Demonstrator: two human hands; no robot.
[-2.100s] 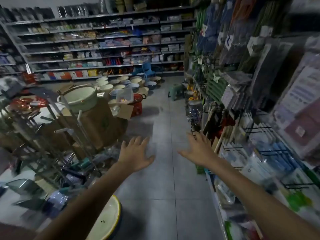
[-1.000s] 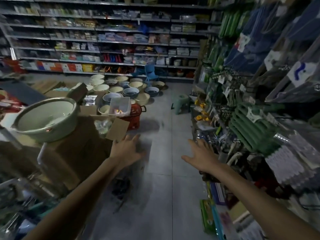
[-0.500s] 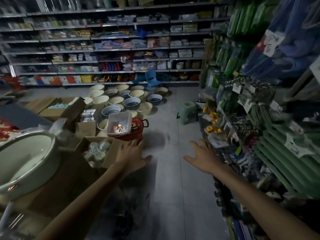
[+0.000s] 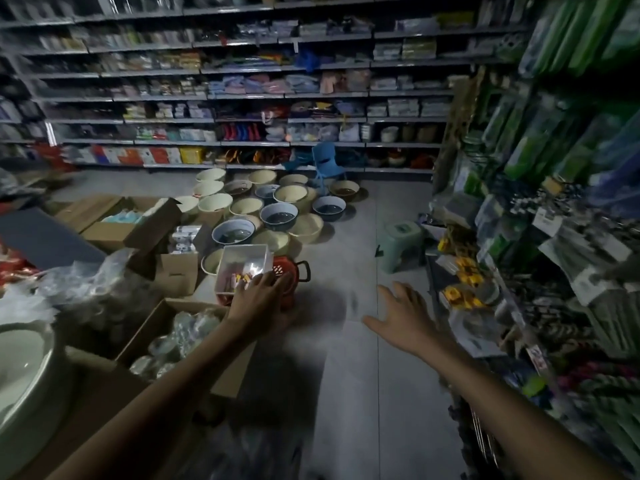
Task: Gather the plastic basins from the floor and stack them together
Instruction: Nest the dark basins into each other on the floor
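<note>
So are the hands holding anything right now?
No, nothing is held. The left hand and the right hand are both open with fingers spread, and the basins sit on the floor farther ahead.

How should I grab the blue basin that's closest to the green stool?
Grip the blue basin by its rim on the right, coming from the bare floor beside the green stool. It sits upright, mouth up, and its lip flares out, easy to hook under. Other basins crowd its left and back.
</note>
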